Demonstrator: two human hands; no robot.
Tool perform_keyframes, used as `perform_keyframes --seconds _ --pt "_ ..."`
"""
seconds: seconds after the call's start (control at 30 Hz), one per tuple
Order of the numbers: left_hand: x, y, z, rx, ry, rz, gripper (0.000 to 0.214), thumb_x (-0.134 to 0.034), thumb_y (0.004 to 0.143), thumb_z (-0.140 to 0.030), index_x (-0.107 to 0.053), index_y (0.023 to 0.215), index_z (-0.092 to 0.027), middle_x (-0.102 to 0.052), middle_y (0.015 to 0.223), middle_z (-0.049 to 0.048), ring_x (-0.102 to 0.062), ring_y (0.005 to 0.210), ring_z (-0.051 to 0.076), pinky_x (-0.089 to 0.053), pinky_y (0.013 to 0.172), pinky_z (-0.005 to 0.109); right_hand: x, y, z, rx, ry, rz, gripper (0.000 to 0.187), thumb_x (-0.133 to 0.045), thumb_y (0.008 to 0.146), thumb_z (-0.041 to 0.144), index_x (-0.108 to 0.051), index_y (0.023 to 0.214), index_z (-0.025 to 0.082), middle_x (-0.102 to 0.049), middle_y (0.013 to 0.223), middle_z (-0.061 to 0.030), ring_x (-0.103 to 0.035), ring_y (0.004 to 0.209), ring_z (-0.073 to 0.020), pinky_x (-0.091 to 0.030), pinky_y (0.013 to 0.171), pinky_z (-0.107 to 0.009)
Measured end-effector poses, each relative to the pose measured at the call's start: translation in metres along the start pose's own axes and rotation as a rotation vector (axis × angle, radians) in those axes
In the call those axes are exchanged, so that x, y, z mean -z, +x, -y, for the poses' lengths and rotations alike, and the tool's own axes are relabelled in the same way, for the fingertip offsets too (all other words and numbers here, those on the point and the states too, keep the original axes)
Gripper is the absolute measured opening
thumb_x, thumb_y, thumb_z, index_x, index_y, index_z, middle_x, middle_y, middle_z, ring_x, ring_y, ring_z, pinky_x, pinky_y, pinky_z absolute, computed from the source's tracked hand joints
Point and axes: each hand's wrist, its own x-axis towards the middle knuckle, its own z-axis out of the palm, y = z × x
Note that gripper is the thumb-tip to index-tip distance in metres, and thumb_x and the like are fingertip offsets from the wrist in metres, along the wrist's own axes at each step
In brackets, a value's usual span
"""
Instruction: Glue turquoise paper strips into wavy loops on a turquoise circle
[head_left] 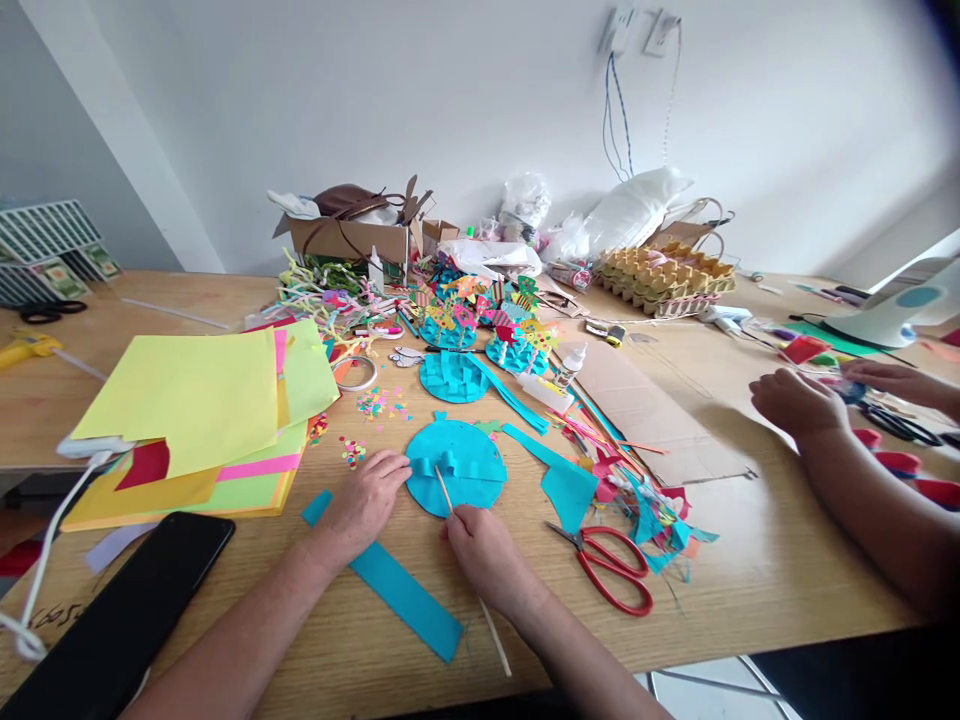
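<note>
A round blue disc (472, 490) lies flat on the table, with a blue strip (476, 468) raised in small loops across its middle. At the disc's left edge, my left hand (369, 500) is closed, fingertips gripping the rim by the strip's end. My right hand (484, 552) is wrapped round a thin wooden stick (493, 635), whose upper tip meets the strip between the loops. A long blue strip (412, 595) lies partly hidden beneath my left wrist. Red-handled scissors (613, 565) rest to the right, near a blue offcut (568, 490).
Yellow paper sheets (195, 395) and a black phone (161, 610) lie left. Behind are a looped blue disc (454, 378), decorated pieces (517, 345) and glue bottles (546, 392). Cardboard (645, 410) lies right, before another person's hands (799, 402). Egg trays (664, 280) stand farther back.
</note>
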Motion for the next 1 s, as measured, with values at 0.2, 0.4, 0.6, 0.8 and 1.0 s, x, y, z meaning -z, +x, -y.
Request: perform_keyframes --seconds 0.2,0.4,0.6,0.8,1.0 --pt "0.0 0.0 0.001 0.006 -0.011 0.003 0.029 -0.038 0.081 -0.003 -0.06 0.098 -0.012 -0.06 0.106 0.0097 -0.049 0.104 0.02 -0.045 0.092 0.038 0.002 0.0 0.0 -0.029 0.003 0.0 0.032 -0.035 0.083 0.012 -0.066 0.073 0.011 -0.069 0.079 -0.0113 -0.058 0.072 -0.0152 -0.032 0.059 -0.022" --pt "0.0 0.001 0.001 0.034 -0.058 -0.015 0.031 -0.037 0.082 -0.004 -0.061 0.098 -0.015 -0.061 0.105 0.0085 -0.051 0.102 0.02 -0.046 0.09 0.039 0.0 0.0 0.0 -0.006 0.032 -0.017 0.032 -0.035 0.081 0.01 -0.066 0.072 0.011 -0.068 0.077 -0.0108 -0.056 0.068 -0.0141 -0.032 0.057 -0.022" --pt "-0.003 0.0 0.003 0.107 -0.181 -0.069 0.027 -0.039 0.084 -0.009 -0.059 0.098 -0.017 -0.062 0.103 0.007 -0.054 0.1 0.019 -0.046 0.089 0.038 0.012 -0.023 -0.01 0.075 0.126 -0.03 0.031 -0.034 0.083 0.016 -0.062 0.071 0.015 -0.063 0.065 -0.0031 -0.053 0.061 -0.0119 -0.031 0.055 -0.021" --pt "0.012 0.013 -0.007 0.169 -0.244 -0.106 0.025 -0.049 0.082 -0.02 -0.052 0.107 -0.019 -0.058 0.107 0.0073 -0.052 0.104 0.021 -0.043 0.091 0.038 0.024 -0.033 -0.029 0.02 0.245 -0.07 0.027 -0.032 0.083 0.021 -0.056 0.07 0.017 -0.055 0.061 0.0002 -0.051 0.061 -0.0122 -0.032 0.054 -0.02" --pt "0.024 0.045 -0.022 0.078 -0.231 -0.034 0.027 -0.052 0.079 -0.017 -0.054 0.107 -0.018 -0.058 0.109 0.008 -0.051 0.106 0.021 -0.043 0.092 0.038 0.017 -0.025 -0.038 0.0 0.306 -0.065 0.02 -0.035 0.081 0.021 -0.049 0.068 0.019 -0.046 0.054 0.0037 -0.046 0.056 -0.0119 -0.029 0.05 -0.02"
